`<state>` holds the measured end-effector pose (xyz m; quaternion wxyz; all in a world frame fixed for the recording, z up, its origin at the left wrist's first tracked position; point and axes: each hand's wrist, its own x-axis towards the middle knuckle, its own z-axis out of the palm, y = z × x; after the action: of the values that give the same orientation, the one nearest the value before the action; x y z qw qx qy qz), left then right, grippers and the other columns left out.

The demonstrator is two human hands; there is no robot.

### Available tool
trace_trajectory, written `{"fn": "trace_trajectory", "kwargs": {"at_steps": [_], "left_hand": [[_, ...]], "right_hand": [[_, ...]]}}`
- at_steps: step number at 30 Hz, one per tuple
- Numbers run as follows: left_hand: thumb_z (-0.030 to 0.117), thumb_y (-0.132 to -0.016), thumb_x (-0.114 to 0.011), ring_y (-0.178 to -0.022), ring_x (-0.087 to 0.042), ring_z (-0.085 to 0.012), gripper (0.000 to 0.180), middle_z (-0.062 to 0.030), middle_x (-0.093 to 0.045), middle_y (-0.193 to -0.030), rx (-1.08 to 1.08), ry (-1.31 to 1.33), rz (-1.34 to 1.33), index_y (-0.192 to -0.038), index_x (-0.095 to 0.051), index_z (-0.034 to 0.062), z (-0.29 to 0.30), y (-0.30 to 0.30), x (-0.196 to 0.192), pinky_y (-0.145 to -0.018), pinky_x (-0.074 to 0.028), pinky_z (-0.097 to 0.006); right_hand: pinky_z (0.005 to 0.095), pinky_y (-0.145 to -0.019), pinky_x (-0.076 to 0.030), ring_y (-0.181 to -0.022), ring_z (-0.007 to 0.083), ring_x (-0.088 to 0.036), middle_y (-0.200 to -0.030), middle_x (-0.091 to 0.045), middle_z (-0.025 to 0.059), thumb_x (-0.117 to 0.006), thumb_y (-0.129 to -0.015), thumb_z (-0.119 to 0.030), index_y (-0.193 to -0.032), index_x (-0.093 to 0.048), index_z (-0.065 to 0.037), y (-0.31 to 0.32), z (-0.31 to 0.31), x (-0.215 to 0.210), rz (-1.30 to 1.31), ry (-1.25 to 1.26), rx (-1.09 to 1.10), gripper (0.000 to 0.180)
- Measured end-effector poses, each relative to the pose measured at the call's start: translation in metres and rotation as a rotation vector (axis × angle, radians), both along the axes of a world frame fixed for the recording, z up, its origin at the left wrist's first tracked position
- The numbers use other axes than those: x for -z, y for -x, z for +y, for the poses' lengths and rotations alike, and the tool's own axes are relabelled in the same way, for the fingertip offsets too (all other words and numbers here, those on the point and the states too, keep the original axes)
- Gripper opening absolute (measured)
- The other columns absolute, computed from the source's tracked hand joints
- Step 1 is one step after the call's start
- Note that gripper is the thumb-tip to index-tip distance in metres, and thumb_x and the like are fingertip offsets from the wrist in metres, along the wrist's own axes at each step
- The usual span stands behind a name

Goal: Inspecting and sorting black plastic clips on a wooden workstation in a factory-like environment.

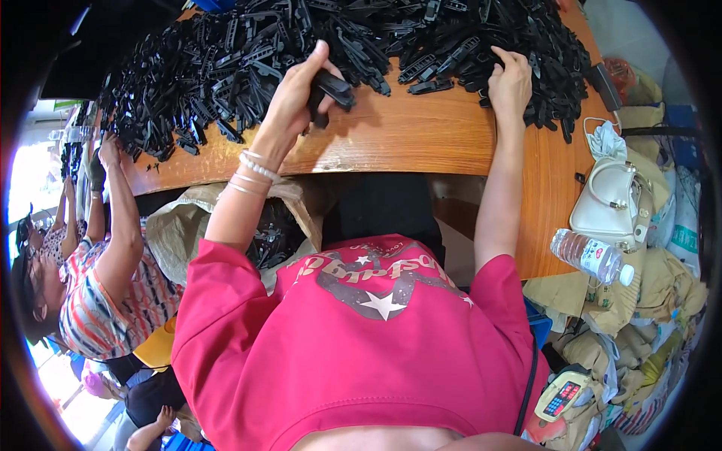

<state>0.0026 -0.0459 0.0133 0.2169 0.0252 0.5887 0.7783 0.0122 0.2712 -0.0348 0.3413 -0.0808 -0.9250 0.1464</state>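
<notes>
My left hand (pixel 295 98), with bracelets at its wrist, is raised above the table and closed around several long black plastic parts (pixel 331 89). The thumb points up, and the ends of the parts stick out on the right side of the hand. Over at the right edge of the large pile of black plastic parts (pixel 218 68), my right hand (pixel 511 84) reaches in with its fingers apart. No part shows in that hand. A few single parts (pixel 431 86) lie at the pile's near edge, between my hands.
The wooden table (pixel 391 143) curves around me. An open woven sack (pixel 177 225) with black parts hangs below its left edge. To the right are a white handbag (pixel 605 197), a water bottle (pixel 590 255) and heaped sacks (pixel 662 278). A co-worker's arm (pixel 120 203) reaches in from the left.
</notes>
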Motion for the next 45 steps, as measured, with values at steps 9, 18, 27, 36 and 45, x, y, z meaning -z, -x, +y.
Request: {"fn": "trace_trajectory", "kwargs": {"at_steps": [9,18,27,36,45], "left_hand": [[0.024,-0.084,-0.061,-0.064,-0.062,-0.0172,0.020,-0.0081,-0.063,-0.067,-0.026,0.964,0.917,-0.088,-0.062,0.0054,0.016,0.058,0.019,-0.055,-0.046,-0.028],[0.009,-0.076,-0.059,-0.066,-0.060,-0.0289,0.011,-0.0103,-0.054,-0.086,0.315,1.417,1.524,-0.085,-0.058,0.0035,0.024,0.074,0.015,-0.056,-0.048,-0.038],[0.015,-0.080,-0.062,-0.064,-0.059,-0.0309,0.017,-0.0157,-0.059,-0.074,-0.052,0.894,1.235,-0.086,-0.054,0.0014,0.019,0.038,0.014,-0.056,-0.047,-0.037],[0.017,-0.081,-0.067,-0.040,-0.044,-0.0048,0.030,-0.0070,-0.063,-0.075,0.258,-0.034,-0.101,-0.102,-0.056,-0.0011,0.029,-0.026,-0.002,-0.037,-0.035,-0.016],[0.023,-0.085,-0.064,-0.044,-0.048,-0.0047,0.028,-0.0053,-0.063,-0.073,0.152,0.164,-0.005,-0.098,-0.063,-0.0019,0.023,-0.056,-0.023,-0.041,-0.036,-0.016]], "right_hand": [[0.0361,-0.077,-0.047,-0.089,0.0262,-0.056,-0.092,-0.060,0.0088,-0.057,-0.079,-0.002,-0.087,-0.065,-0.004,0.012,0.004,-0.003,-0.006,-0.055,-0.250,0.012],[0.0378,-0.076,-0.046,-0.086,0.0275,-0.058,-0.087,-0.063,0.0085,-0.068,-0.074,-0.016,-0.086,-0.068,-0.006,0.046,0.025,-0.016,0.023,-0.210,-0.171,0.016],[0.0400,-0.067,-0.051,-0.076,0.0333,-0.063,-0.080,-0.064,0.0188,-0.072,-0.070,-0.017,-0.082,-0.064,0.002,0.053,0.011,-0.038,-0.262,-0.319,-0.166,0.024],[0.0225,-0.056,-0.051,-0.065,0.0149,-0.064,-0.087,-0.066,0.0135,-0.061,-0.083,-0.009,-0.105,-0.058,0.005,-0.059,-0.082,-0.060,-0.231,1.358,-0.846,0.026],[0.0259,-0.068,-0.055,-0.075,0.0182,-0.065,-0.087,-0.063,0.0120,-0.060,-0.082,0.003,-0.098,-0.060,0.008,-0.093,-0.109,-0.050,-0.142,1.348,-0.858,0.017]]}}
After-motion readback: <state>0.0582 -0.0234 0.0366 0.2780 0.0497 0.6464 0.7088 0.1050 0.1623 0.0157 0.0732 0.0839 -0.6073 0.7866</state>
